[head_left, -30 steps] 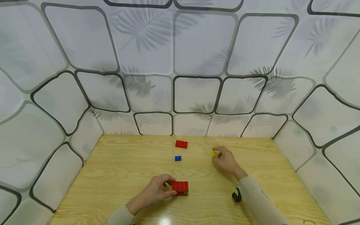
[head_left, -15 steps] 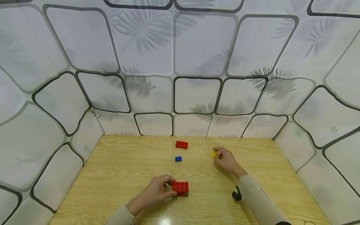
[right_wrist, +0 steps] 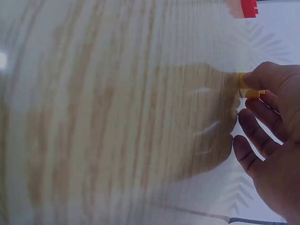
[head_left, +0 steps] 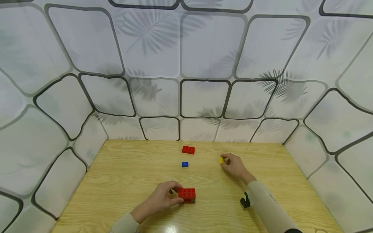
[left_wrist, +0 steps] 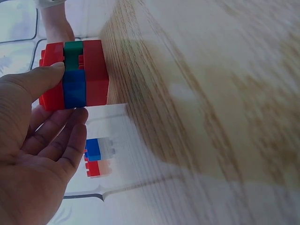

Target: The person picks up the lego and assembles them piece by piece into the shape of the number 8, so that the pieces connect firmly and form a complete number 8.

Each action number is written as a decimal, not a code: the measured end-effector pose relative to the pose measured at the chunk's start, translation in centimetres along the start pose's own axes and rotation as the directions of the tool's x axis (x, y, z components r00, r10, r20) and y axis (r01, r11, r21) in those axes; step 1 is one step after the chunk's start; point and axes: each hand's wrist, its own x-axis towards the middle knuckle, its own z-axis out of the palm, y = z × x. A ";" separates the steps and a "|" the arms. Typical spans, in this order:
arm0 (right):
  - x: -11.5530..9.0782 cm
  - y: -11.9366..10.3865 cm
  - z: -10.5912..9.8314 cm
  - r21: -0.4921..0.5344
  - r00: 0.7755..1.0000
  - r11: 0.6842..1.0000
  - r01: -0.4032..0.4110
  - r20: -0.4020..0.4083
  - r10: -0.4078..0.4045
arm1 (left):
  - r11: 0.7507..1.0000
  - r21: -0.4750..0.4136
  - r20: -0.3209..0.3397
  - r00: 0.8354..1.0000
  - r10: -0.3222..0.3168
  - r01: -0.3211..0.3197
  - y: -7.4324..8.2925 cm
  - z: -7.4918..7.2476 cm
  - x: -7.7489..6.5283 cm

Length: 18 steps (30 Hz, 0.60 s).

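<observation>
My left hand [head_left: 158, 196] grips the left end of a stack of toy building bricks [head_left: 186, 193] standing on the table. In the left wrist view the stack shows a red brick [left_wrist: 52, 89] on its studded side, a green brick [left_wrist: 72, 54] and a blue brick [left_wrist: 75, 89] in the middle layer, and a red brick [left_wrist: 96, 70] against the table. Farther off to the right, my right hand [head_left: 234, 166] pinches a small yellow brick [head_left: 221, 160] between thumb and fingers, right at the tabletop. The thumb partly hides the yellow brick [right_wrist: 254, 94] in the right wrist view.
Beyond the stack, a small blue brick [head_left: 185, 164] lies on the wooden table [head_left: 131, 161], with a longer red brick [head_left: 188, 149] behind it. A black object [head_left: 245, 200] with a yellow mark sits beside the right forearm. Patterned fabric [head_left: 204, 97] encloses the table's back and sides.
My right fingers have shifted very slightly toward me with the yellow brick. My left hand and the stack stay where they were.
</observation>
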 end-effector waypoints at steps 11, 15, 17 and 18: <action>0.1 -0.1 0.2 -0.009 1.000 1.000 0.006 0.003 -0.006 | 1.000 -0.006 0.003 1.000 -0.002 0.002 0.0 0.0 0.0; -0.1 -1.0 0.1 0.010 1.000 1.000 0.012 0.001 -0.012 | 1.000 -0.001 -0.001 1.000 0.001 -0.001 0.0 -0.1 0.0; -0.2 -1.5 0.0 0.016 1.000 1.000 0.014 0.001 -0.014 | 1.000 0.001 -0.004 1.000 0.004 -0.004 0.1 -0.1 0.0; -0.3 -1.8 0.0 0.016 1.000 1.000 0.016 0.002 -0.016 | 1.000 0.002 -0.006 1.000 0.005 -0.005 0.1 -0.1 0.0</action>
